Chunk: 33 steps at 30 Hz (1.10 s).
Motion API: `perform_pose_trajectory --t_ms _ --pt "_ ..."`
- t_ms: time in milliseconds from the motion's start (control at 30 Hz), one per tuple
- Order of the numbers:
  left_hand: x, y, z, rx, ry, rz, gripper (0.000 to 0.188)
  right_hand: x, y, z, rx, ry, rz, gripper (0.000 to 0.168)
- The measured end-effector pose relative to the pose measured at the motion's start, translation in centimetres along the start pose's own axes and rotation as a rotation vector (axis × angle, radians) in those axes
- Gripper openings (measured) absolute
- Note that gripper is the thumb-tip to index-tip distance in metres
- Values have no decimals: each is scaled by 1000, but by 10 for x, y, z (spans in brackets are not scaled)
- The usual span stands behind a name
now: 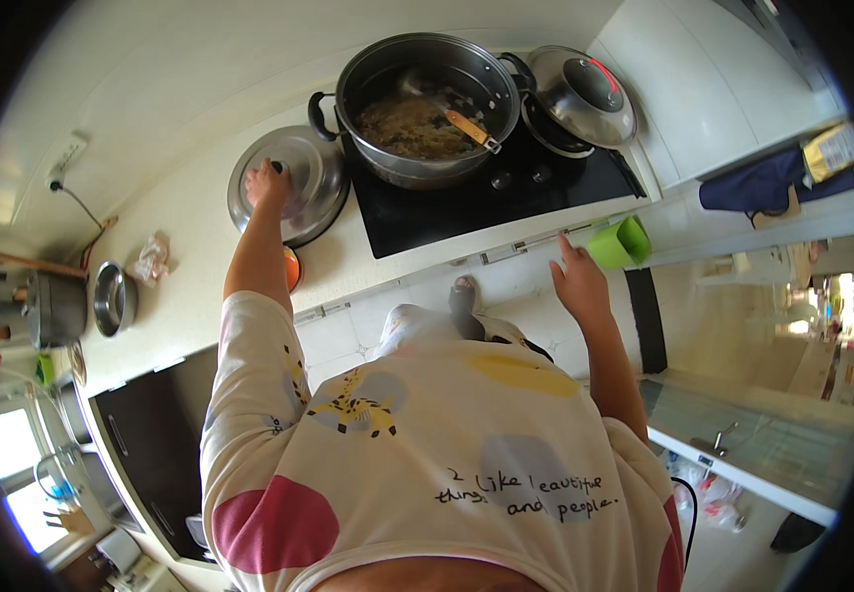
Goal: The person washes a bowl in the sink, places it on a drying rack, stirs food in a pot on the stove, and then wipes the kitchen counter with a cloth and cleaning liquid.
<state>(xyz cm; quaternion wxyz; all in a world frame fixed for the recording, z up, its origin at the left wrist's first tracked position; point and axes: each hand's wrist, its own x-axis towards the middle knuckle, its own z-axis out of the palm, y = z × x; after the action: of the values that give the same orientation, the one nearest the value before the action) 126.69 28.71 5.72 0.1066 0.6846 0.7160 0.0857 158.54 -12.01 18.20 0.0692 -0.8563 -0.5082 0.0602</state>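
Observation:
My left hand [267, 185] grips the dark knob of a round metal pot lid [316, 174], which rests on the counter left of the cooktop. On the black cooktop [427, 214] stands a large two-handled metal pot [412, 172], uncovered. Brownish food in liquid fills its bottom, and pale bits cling to the inner wall. A utensil with a wooden handle [471, 130] leans on the pot's right rim, its head partly hidden in the food. My right hand [579, 277] hangs in front of the counter, fingers apart and holding nothing, close to a green plastic container [621, 244].
Right of the pot sits a pan with a domed lid [582, 100]. An orange round object [291, 269] lies near the counter's front edge, below my left forearm. Further left are a crumpled plastic bag [151, 259], a steel bowl [114, 299] and a grey pot [57, 309].

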Motion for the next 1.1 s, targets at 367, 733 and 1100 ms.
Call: perform_pose_trajectory --t_ms 367,733,1100 --pt "80 -56 -23 73 60 132 49 -78 32 41 170 -84 270 37" --pt "67 -42 -182 -70 527 278 51 -26 21 66 266 -166 -31 36" --pt "35 101 -243 -183 517 599 43 2 56 64 369 -207 -186 35"
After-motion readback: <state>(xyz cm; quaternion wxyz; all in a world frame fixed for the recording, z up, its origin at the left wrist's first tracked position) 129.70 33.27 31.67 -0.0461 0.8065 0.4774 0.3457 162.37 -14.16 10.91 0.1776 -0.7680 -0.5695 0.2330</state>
